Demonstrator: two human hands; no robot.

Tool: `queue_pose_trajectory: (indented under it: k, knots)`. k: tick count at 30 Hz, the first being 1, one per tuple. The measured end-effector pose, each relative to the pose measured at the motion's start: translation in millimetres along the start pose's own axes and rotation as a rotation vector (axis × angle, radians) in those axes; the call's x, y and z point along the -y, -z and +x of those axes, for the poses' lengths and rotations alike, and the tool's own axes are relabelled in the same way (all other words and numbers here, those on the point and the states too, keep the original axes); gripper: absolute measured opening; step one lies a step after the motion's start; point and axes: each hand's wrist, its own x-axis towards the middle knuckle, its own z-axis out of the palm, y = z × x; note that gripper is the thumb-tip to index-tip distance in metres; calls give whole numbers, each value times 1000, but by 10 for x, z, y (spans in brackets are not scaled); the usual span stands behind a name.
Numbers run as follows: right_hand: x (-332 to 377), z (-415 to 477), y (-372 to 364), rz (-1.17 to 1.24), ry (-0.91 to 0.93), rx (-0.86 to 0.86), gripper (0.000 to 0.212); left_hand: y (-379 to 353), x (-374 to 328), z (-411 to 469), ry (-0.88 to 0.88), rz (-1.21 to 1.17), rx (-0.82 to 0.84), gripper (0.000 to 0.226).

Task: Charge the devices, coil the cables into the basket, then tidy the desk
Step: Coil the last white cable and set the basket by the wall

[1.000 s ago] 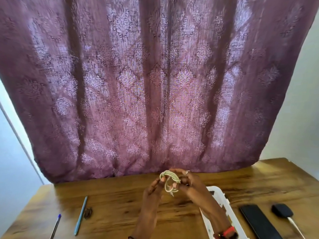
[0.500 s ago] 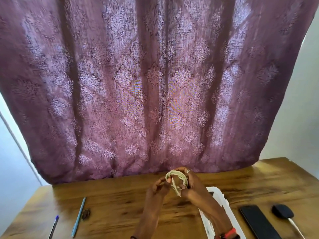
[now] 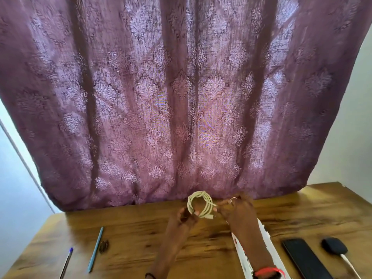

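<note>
obs: coiled cable point(image 3: 200, 205), pale, wound in several loops, is held in the air above the far middle of the desk point(image 3: 128, 234), just in front of the curtain's point(image 3: 181, 97) lower hem. the loop stands roughly upright and faces us; one plug end hangs free at its lower right.

hands: left hand point(image 3: 184, 215) has its fingers curled round the lower left of the coil. right hand point(image 3: 235, 207) pinches the right side of the loop at the fingertips. both hands are on the same coil, close together.

key relation: the white basket point(image 3: 267, 238) lies to the right of the coil and nearer to us, directly under the right forearm. its long axis runs away from us, slightly leftward. we judge the right hand to be the nearer one for the drop; how much room the basket has we cannot tell, since the arm covers most of it.

step, as we judge it: coiling about finished, placing in the basket not yet done.

also on desk: phone point(image 3: 305, 259) and dark plug point(image 3: 334, 245) with a white lead at right; two pens point(image 3: 95, 249) at left.
</note>
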Motion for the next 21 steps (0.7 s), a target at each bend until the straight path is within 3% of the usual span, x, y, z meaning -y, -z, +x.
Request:
queue_pose_trajectory:
  k: [4, 8, 15, 21]
  knots:
    - [112, -40, 16, -140, -73, -7, 34, -77, 39, -23, 38, -40, 26, 9]
    - [136, -75, -30, -59, -48, -14, 28, -116, 84, -20, 69, -111, 40, 9]
    - [166, -151, -132, 57, -10, 116, 29, -144, 191, -7, -13, -103, 107, 59]
    - [208, -188, -257, -77, -24, 155, 35, -151, 188, 7, -67, -20, 70, 47]
